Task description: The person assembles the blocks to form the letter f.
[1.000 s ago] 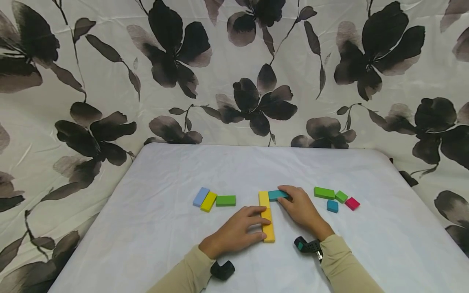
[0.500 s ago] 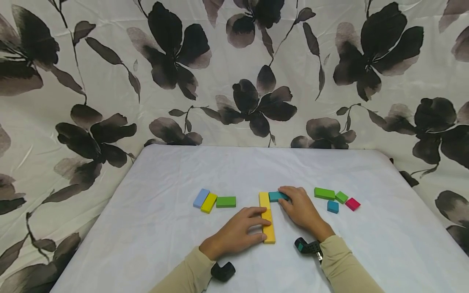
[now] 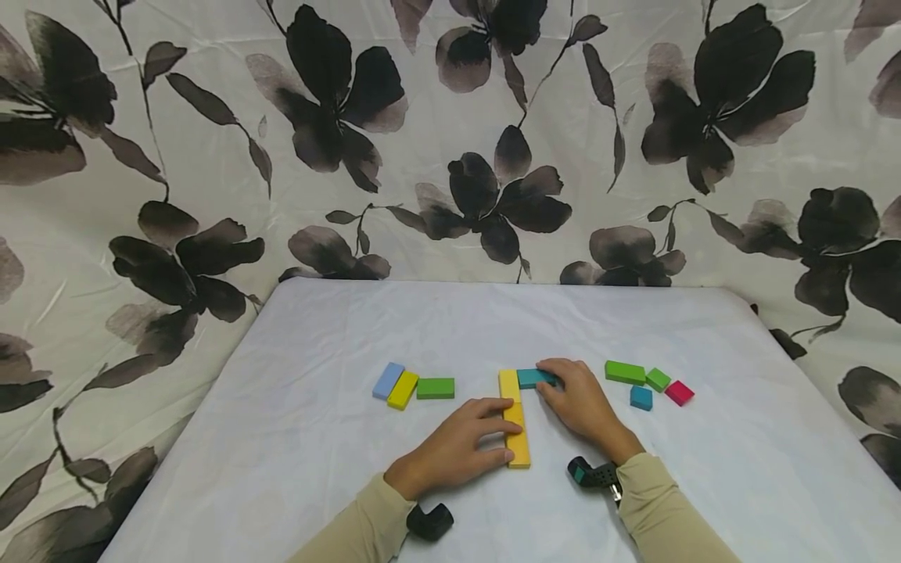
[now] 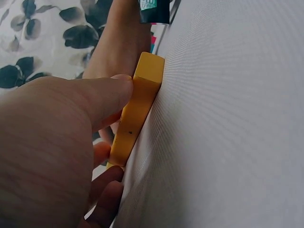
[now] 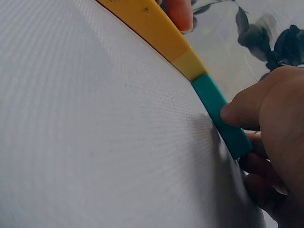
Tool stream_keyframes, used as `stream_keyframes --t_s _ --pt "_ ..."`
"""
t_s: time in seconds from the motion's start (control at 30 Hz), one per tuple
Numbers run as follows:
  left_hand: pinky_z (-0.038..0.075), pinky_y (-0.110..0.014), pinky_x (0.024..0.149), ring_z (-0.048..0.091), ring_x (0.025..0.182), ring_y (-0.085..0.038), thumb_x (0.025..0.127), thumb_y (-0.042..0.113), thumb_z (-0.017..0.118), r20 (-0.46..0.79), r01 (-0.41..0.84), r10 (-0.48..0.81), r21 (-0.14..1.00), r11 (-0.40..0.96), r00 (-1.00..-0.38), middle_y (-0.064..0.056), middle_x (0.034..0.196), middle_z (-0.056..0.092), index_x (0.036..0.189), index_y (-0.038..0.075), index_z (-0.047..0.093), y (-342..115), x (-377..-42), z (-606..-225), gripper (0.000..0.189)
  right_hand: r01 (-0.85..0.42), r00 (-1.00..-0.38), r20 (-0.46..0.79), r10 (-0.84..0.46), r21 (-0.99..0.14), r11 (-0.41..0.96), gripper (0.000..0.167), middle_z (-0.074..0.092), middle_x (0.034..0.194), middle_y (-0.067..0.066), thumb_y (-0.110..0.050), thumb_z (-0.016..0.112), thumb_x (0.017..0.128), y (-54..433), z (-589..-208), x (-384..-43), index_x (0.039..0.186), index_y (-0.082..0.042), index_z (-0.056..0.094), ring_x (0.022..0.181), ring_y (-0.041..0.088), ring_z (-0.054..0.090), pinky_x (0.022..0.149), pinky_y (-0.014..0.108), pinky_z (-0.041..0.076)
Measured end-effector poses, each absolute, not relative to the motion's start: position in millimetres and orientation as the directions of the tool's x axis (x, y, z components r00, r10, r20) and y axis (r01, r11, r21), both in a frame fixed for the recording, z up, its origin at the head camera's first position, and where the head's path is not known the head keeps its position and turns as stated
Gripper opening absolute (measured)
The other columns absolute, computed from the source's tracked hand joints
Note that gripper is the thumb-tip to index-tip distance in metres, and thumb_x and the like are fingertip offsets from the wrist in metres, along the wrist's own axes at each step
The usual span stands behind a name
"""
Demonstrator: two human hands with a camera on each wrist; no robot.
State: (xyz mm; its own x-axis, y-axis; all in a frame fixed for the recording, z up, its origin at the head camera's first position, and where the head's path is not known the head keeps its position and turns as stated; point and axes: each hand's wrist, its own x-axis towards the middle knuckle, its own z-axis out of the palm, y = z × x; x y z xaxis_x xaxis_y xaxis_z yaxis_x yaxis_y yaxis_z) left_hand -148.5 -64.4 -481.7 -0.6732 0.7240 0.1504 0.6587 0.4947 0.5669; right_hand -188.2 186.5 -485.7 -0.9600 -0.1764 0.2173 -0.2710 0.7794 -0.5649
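In the head view an orange block (image 3: 519, 452) lies lengthwise on the white-covered table, with a yellow block (image 3: 508, 383) end to end at its far end. My left hand (image 3: 456, 442) comes in from the left, its thumb against the orange block's side and its relaxed fingertips resting along it. A teal block (image 3: 533, 378) sits at right angles, its left end against the yellow block's right side. My right hand (image 3: 583, 403) pinches the teal block near its right end. The right wrist view shows the thumb on the teal block's (image 5: 211, 102) near face, with other fingers partly hidden behind its end.
Left of my hands lie a light-blue block (image 3: 389, 381), a bright yellow block (image 3: 402, 390) and a green block (image 3: 436, 389). To the right are a longer green block (image 3: 624, 372), a small green block (image 3: 658, 380), a blue block (image 3: 641, 398) and a red block (image 3: 679, 392).
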Motion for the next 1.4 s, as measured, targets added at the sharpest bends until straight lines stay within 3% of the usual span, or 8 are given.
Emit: stream_keyframes --t_s 0.57,1.07,1.4 --pt "0.034 -0.042 0.114 0.036 0.141 -0.017 0.099 0.040 0.063 0.132 0.640 0.715 0.577 0.507 -0.686 0.004 0.155 0.040 0.133 0.028 0.066 -65 -148 -482 0.036 -0.255 -0.963 0.226 -0.145 -0.598 0.760 0.034 0.063 0.130 0.012 -0.017 0.070 0.095 187 -483 -183 0.126 -0.005 0.068 0.123 0.033 0.056 0.102 0.053 0.044" --pt "0.034 -0.042 0.114 0.037 0.141 -0.017 0.099 0.041 0.063 0.136 0.655 0.720 0.553 0.515 -0.681 0.003 0.155 0.040 0.133 0.027 0.066 -63 -150 -484 0.037 -0.226 -0.968 0.228 -0.107 -0.603 0.765 0.032 0.062 0.130 0.013 -0.017 0.068 0.095 189 -477 -181 0.125 -0.005 0.067 0.118 0.030 0.058 0.099 0.051 0.048" --pt "0.036 -0.040 0.113 0.040 0.139 -0.014 0.101 0.037 0.060 0.163 0.638 0.707 0.599 0.484 -0.688 0.001 0.150 0.046 0.132 0.022 0.067 -68 -151 -478 0.035 -0.354 -0.931 0.294 -0.218 -0.567 0.744 0.025 0.065 0.120 0.003 -0.018 0.071 0.094 177 -471 -157 0.116 -0.008 0.071 0.112 0.021 0.061 0.091 0.044 0.054"
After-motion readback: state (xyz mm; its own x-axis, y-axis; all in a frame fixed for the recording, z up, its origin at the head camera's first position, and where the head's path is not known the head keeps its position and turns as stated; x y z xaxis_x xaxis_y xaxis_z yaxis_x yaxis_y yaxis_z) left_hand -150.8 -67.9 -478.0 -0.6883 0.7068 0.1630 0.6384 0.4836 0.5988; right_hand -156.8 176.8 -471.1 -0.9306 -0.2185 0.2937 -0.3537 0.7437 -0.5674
